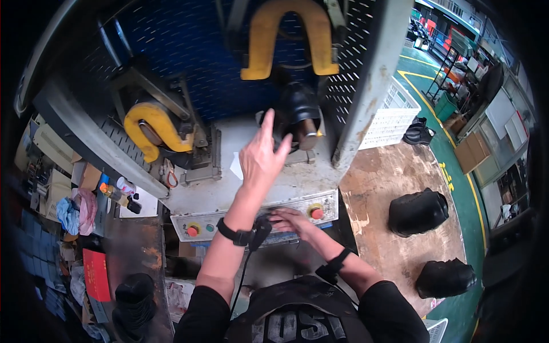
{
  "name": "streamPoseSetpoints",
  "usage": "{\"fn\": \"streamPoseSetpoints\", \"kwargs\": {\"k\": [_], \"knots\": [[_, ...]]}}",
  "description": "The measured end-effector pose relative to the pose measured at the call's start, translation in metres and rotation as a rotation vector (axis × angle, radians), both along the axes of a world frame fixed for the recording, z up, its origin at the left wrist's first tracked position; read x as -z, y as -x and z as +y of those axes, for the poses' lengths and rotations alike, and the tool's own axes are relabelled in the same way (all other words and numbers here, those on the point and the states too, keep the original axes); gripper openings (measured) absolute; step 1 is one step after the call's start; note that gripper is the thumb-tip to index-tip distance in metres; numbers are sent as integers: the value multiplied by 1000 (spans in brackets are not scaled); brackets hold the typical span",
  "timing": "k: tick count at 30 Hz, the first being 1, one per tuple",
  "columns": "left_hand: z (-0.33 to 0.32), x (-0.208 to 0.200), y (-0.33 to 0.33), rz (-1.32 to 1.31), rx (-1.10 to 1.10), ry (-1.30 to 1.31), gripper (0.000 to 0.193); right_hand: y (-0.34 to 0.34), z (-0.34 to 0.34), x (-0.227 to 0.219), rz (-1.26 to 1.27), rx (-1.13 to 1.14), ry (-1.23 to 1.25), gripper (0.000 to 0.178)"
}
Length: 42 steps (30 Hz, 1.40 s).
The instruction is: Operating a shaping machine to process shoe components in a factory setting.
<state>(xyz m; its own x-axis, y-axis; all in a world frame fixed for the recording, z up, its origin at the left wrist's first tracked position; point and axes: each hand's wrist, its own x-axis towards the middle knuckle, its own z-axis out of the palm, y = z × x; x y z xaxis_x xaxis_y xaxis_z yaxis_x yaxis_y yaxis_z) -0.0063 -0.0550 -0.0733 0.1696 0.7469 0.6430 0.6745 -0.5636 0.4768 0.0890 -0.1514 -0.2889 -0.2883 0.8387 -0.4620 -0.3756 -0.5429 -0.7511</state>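
Note:
My left hand (262,163) is raised inside the machine with its fingers stretched and holding nothing. Just beyond its fingertips, a black leather shoe upper (300,106) sits on the right-hand form, and a yellow U-shaped clamp (293,34) stands above it. Lower and nearer, my right hand (293,223) rests at the front control panel (260,214), fingers extended and partly overlapping the panel's edge. A red button (316,212) is to its right, another red button (193,230) at the panel's left end. A second yellow U-shaped clamp (150,128) sits at the left station.
On the brown table (372,188) to the right lie two black shoe uppers (417,211). A white crate (389,117) stands behind it. More black uppers (135,300) rest on the left bench, near a red booklet (96,274) and bottles. A grey machine post (374,80) rises on the right.

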Motion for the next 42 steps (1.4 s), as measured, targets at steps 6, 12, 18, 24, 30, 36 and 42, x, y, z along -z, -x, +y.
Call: {"fn": "streamPoseSetpoints", "kwargs": {"k": [6,12,18,24,30,36,42], "knots": [[-16,29,10,38,70,-434,33,-102,-59,-3,64,403,-88,26],[-119,34,35,300,478,-430,45,-141,-106,-59,262,381,-199,54],[-179,57,22,461,957,-350,37,-97,-165,-68,689,145,-95,57],[-217,87,23,435,1121,-256,31,-93,-217,-76,511,398,-108,54],[-254,90,-6,336,1127,-236,34,-122,-248,-45,497,617,-210,49],[-255,94,-65,282,1042,-161,38,-200,-278,-66,588,789,-463,48],[-238,69,-184,175,1144,-328,38,-313,-292,-105,369,955,-623,40]]}}
